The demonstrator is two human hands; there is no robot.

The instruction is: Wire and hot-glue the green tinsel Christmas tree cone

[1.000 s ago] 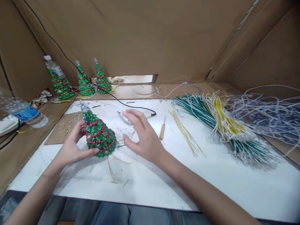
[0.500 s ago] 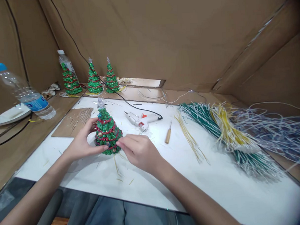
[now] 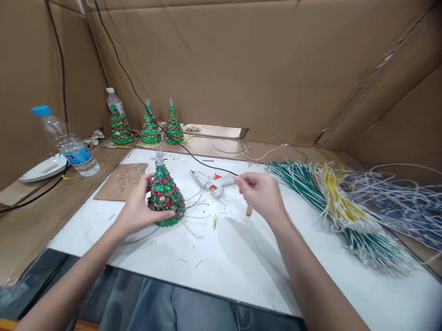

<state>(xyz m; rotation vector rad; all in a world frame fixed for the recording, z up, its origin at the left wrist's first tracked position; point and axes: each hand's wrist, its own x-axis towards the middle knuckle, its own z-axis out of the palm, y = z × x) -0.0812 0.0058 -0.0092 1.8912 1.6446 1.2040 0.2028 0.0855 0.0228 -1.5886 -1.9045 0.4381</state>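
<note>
A small green tree with red garland and a clear star top (image 3: 166,194) stands on the white board (image 3: 218,268). Around its left side and front wrap the fingers and thumb of my left hand (image 3: 140,203). My right hand (image 3: 261,193) is raised to the right of the tree, its thumb and fingertips pinched together; what they grip, if anything, is too small to tell. Just left of those fingertips lies a white glue gun (image 3: 213,184) with a black cord. A wooden tool handle (image 3: 249,210) shows partly below my right hand.
Three similar trees (image 3: 150,127) stand at the back left. Bottles (image 3: 79,157), a white plate (image 3: 45,167) and a cardboard piece (image 3: 121,182) are at the left. Bundled green and yellow wires (image 3: 332,195) and loose clear strands (image 3: 409,201) lie at the right.
My right hand has moved away from the tree, up and to the right, now partly hiding the tool and yellow wires. My left hand still holds the tree. The view has shifted slightly.
</note>
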